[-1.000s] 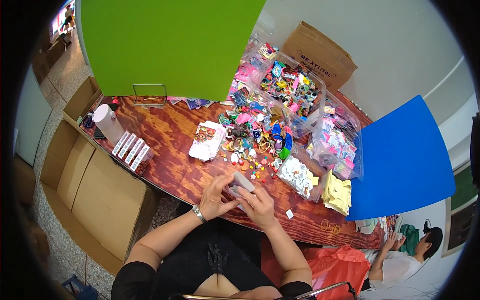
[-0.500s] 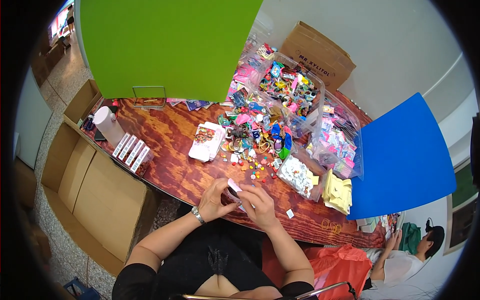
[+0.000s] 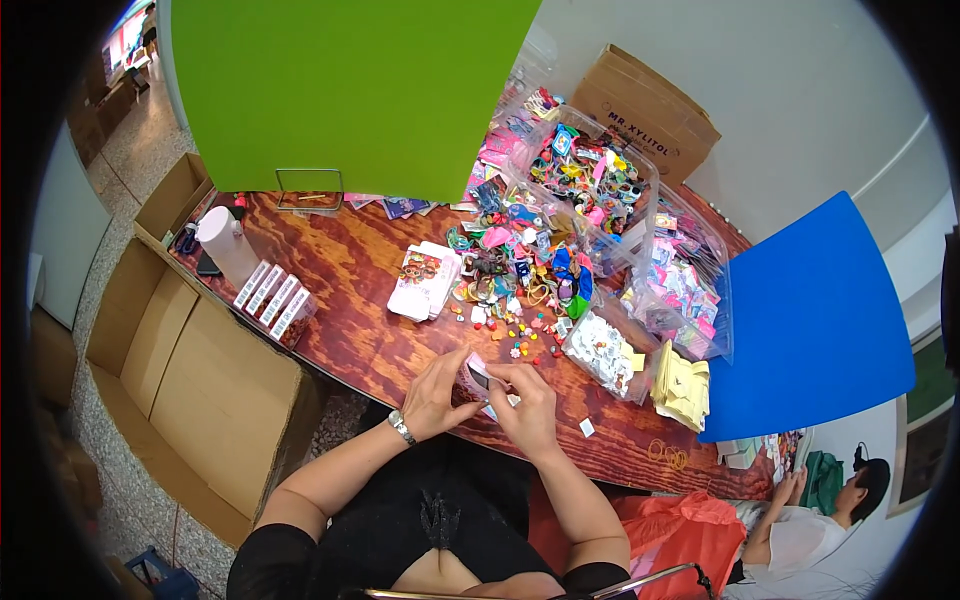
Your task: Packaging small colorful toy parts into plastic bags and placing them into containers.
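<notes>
Over the table's near edge I hold a small pink printed box (image 3: pixel 472 378); its open end, dark inside, faces right. My left hand (image 3: pixel 435 398) wraps its left side, thumb below and fingers on top. My right hand (image 3: pixel 528 410) has its fingers bent at the box's open end, thumb and fingertips touching it; part of the box is hidden behind them. Just beyond lies a stack of flat printed cartons (image 3: pixel 422 284). Small colourful charms (image 3: pixel 516 350) lie scattered ahead of my hands, in front of a heap of trinkets (image 3: pixel 520 255). A small white square (image 3: pixel 586 428) rests to the right.
Filled boxes (image 3: pixel 275 302) stand in a row by a pale cup (image 3: pixel 225 243) at left. Clear bins (image 3: pixel 690 285) and a yellow packet stack (image 3: pixel 682 390) sit right, beside a blue panel (image 3: pixel 810 320). An open carton (image 3: pixel 200 390) is lower left. Another person (image 3: pixel 830 515) sits right.
The box has turned slightly in my hands, showing more of its dark open end. My right fingers have shifted along that end. The whole view has moved a little.
</notes>
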Available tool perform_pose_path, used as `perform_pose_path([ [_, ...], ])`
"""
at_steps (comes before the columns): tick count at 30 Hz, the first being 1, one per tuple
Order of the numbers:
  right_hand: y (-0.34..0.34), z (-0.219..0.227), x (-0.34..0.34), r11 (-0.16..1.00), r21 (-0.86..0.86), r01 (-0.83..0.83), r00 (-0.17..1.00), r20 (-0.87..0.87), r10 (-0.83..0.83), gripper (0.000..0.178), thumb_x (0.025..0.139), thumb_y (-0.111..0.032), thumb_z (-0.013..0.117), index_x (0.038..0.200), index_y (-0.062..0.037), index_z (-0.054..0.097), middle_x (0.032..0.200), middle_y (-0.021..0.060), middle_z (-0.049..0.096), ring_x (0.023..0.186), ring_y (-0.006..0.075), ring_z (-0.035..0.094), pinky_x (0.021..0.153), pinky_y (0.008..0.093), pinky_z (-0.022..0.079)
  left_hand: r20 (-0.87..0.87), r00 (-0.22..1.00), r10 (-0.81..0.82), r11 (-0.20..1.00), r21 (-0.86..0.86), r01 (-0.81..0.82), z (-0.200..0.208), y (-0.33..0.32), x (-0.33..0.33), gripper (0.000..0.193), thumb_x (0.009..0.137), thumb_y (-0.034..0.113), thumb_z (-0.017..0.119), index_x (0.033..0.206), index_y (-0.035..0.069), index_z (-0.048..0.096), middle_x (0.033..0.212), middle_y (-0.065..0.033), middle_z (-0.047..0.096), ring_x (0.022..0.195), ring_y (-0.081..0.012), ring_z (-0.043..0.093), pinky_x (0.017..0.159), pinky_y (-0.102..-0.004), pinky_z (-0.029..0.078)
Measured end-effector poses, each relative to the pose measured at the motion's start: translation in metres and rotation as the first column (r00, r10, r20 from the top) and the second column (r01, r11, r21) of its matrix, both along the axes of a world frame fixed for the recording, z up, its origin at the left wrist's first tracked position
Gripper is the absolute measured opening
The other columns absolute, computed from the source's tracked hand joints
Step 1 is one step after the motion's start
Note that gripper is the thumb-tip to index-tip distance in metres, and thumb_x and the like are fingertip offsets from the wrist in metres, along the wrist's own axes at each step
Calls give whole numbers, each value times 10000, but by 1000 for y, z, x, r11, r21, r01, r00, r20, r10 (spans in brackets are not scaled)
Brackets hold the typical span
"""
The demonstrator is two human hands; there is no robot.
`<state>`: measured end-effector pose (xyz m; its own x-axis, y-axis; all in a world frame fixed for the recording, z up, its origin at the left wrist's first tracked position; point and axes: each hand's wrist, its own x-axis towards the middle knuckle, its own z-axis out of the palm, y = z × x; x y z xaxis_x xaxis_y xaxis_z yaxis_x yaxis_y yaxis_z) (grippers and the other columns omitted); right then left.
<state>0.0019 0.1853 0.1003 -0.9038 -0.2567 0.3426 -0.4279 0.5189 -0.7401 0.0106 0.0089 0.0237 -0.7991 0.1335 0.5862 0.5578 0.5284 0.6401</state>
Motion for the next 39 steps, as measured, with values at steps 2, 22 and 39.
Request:
perform_pose_path([
  [2, -6, -4, 2, 1000, 26, 9, 996, -91, -7, 196, 856, 13, 674, 1047, -13, 713, 975, 150, 690, 896, 288, 705, 764, 346, 567, -23, 1000, 15, 998, -60, -16, 1, 1, 0, 1008, 695, 198, 865, 1507, -28, 313, 1318, -257, 551, 1167, -412, 591, 949, -459, 521],
  [22, -22, -27, 10, 989, 120, -91, 938, -322, 126, 416, 889, 53, 644, 1301, 40, 585, 1193, 212, 679, 1111, 367, 664, 938, 408, 533, 16, 973, 232, 958, -180, -225, 6, -11, 13, 1029, 706, 215, 828, 1542, -36, 283, 1233, -215, 567, 1052, -388, 582, 858, -442, 494],
  [39, -106, -81, -103, 887, 461, 18, 906, -383, 180, 508, 816, -224, 783, 1290, -112, 639, 1422, 125, 538, 1230, 358, 501, 1014, 482, 436, -176, 643, 745, 304, -769, -562, 3, -175, 2, 999, 681, 429, 845, 1469, -13, 418, 1545, -194, 374, 1484, -419, 235, 1152, -693, 171],
])
